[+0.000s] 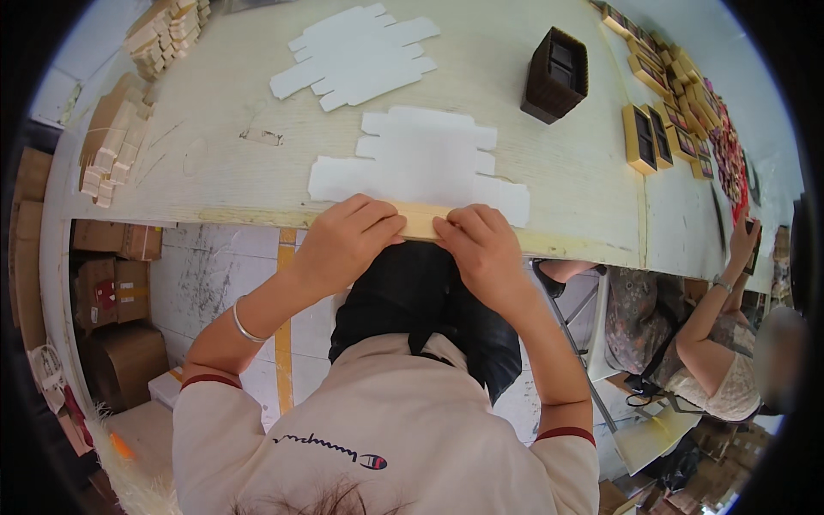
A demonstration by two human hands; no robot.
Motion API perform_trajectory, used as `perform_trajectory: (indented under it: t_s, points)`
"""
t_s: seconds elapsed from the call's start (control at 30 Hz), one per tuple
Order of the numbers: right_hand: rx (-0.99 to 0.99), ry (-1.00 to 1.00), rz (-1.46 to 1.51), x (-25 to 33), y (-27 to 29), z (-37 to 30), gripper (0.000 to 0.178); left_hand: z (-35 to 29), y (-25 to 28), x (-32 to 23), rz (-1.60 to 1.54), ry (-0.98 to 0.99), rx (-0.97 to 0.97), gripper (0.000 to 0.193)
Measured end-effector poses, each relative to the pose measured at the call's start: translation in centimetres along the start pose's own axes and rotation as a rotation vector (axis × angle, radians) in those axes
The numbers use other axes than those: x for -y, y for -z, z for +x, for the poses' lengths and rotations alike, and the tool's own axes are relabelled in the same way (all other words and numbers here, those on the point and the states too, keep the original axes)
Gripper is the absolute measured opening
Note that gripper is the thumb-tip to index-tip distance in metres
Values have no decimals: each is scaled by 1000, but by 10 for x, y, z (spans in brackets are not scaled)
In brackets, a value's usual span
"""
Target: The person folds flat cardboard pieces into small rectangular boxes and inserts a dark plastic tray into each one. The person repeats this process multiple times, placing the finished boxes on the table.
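A white die-cut box blank lies flat at the table's near edge, its tabs spread to both sides. Along its near side runs a pale gold strip of card, which looks like a folded-up flap of that blank. My left hand pinches the strip's left end between thumb and fingers. At the other end my right hand grips it in the same way. Farther off lies a second pile of white box blanks. Whether the near blank is one sheet or several, I cannot tell.
A stack of dark brown plastic trays stands at the far right. Small gold boxes with dark inserts line the right side. Folded cartons are piled at the left. Another person sits at the right, holding a dark object.
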State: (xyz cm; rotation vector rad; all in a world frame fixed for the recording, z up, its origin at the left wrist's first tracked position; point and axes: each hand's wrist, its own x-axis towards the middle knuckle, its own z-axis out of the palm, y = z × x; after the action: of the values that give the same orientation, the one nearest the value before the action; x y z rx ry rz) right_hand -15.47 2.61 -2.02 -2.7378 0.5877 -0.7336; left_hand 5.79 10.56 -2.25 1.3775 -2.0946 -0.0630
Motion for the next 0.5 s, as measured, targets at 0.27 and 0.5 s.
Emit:
perform_trajectory:
  t_s: [0.27, 0.5]
  points:
    - [226, -293, 163, -19, 10, 44, 7, 42, 2, 21, 60, 139, 149, 9]
    - [62, -168, 41, -1, 38, 58, 6, 32, 42, -30, -338, 602, 98, 43]
